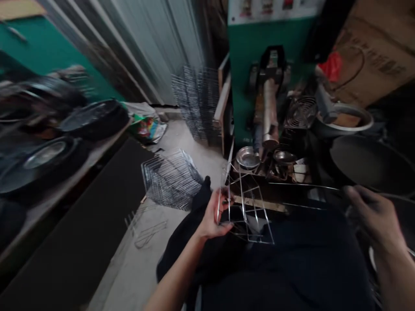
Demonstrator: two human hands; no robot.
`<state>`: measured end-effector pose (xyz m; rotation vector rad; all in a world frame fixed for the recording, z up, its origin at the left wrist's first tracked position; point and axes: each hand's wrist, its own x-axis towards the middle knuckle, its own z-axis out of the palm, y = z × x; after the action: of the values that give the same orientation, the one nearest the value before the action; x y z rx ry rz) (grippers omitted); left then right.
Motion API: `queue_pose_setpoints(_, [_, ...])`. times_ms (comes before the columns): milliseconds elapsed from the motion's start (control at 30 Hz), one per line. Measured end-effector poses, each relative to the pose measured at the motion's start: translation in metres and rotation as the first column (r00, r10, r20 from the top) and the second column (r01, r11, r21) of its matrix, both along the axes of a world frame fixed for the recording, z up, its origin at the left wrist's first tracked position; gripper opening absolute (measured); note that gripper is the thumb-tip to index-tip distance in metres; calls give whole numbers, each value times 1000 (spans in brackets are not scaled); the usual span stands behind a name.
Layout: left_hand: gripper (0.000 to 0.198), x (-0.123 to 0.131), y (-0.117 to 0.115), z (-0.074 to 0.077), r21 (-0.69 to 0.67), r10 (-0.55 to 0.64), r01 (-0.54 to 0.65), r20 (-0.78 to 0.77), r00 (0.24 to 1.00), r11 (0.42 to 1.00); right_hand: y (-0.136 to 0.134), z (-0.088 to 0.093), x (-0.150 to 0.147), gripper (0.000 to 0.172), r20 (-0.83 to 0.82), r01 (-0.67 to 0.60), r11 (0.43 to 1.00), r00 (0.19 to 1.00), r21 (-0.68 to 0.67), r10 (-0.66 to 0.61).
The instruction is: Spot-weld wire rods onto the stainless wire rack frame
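Observation:
My left hand [218, 215] is closed around one side of a small wire frame [248, 207] made of thin shiny rods, held tilted above my dark-clothed lap. Off to the right, my right hand [378, 214] is smeared by motion, its fingers pinched together. A thin straight metal wire [304, 185] runs leftward from its fingertips and appears to be gripped there. In front of both hands stands a green machine [240, 95] with a round metal arm [269, 112] pointing toward me.
A stack of wire frames [171, 179] sits on the floor to the left, with another stack [196, 101] behind it. Small metal dishes [248, 157] lie under the machine arm. Large dark round pans [372, 164] stand right. A black board [81, 224] edges the left side.

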<state>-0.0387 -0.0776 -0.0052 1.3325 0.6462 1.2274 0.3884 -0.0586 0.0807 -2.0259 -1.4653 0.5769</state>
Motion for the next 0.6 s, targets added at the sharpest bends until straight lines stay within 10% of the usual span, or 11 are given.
queue_pose_setpoints(333, [102, 6, 22, 9, 152, 107, -71, -243, 964, 986, 41, -24, -27, 56, -407, -139, 958, 883, 250, 234])
queue_pose_setpoints(467, [105, 6, 27, 7, 197, 107, -51, -289, 951, 979, 50, -35, -35, 64, -341, -411, 910, 849, 56, 404])
queue_pose_setpoints(600, [109, 7, 27, 8, 216, 83, -21, -283, 955, 976, 54, -37, -47, 65, -294, -392, 920, 877, 18, 380])
